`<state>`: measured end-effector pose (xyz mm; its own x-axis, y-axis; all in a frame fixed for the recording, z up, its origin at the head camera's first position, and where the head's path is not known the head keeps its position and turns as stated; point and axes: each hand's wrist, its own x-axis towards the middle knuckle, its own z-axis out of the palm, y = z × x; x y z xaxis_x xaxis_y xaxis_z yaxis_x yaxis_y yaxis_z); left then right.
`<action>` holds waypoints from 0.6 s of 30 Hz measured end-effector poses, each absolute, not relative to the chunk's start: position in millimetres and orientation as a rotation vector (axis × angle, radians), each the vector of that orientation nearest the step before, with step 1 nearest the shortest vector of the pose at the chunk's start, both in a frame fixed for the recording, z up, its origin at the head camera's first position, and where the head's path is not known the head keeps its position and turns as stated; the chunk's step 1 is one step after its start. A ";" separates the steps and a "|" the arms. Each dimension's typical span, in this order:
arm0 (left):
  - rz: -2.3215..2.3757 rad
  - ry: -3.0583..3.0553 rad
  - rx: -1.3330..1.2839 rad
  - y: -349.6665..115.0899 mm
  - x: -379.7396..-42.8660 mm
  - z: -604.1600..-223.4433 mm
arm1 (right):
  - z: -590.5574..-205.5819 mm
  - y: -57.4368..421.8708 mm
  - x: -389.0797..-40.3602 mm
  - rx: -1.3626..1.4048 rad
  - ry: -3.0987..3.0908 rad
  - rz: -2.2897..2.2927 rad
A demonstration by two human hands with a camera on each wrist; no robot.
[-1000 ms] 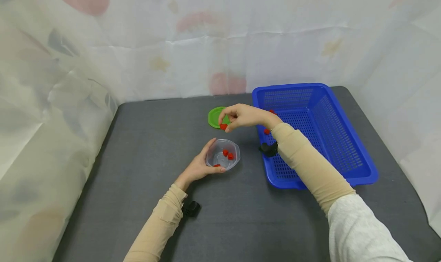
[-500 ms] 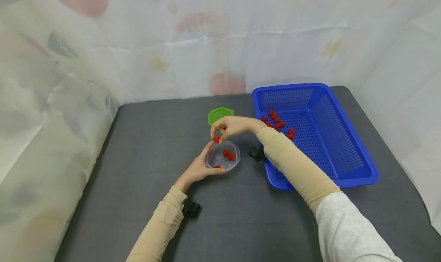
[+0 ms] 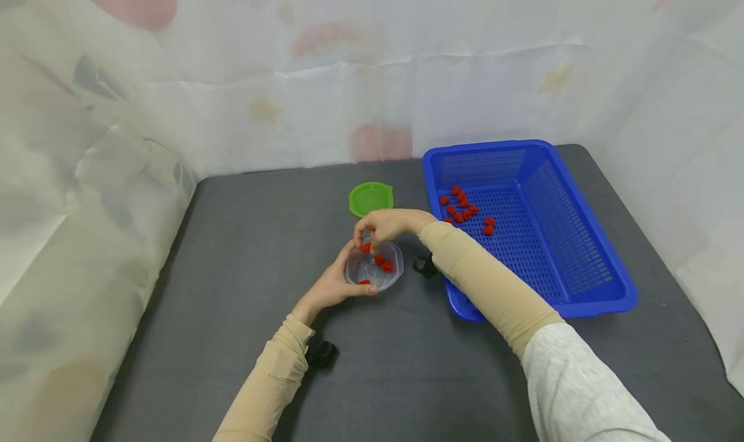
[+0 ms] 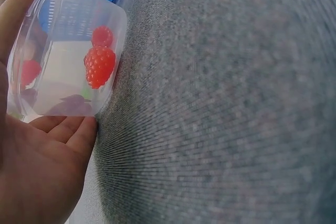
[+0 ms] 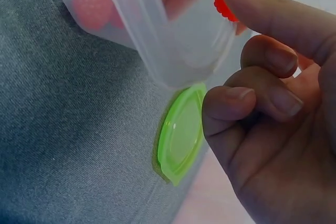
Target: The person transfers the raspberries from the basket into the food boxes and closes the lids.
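Thumb and fingers of the right hand pinch a red raspberry at the 11 o'clock rim of a clear plastic tub, its centre toward 5 o'clock, while the left hand grips the wall from 8 o'clock.

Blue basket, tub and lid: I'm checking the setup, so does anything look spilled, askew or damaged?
Nothing stands out. The left hand grips the clear tub, red berries inside; the right hand pinches another berry at its opening. The blue basket holds more, and the green lid lies flat. No spill or damage shows.
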<state>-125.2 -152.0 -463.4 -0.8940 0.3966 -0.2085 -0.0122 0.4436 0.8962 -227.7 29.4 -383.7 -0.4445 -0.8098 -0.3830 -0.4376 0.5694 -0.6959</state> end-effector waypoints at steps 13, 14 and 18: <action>1.445 2.316 0.341 -152.5 -125.3 -463.2 | -384.9 29.7 -225.8 -0.995 2.118 -0.642; 1.446 2.315 0.342 -152.7 -125.3 -463.3 | -384.5 29.6 -225.7 -0.996 2.120 -0.640; 1.436 2.316 0.344 -153.0 -125.6 -463.3 | -383.2 29.4 -224.8 -0.983 2.118 -0.635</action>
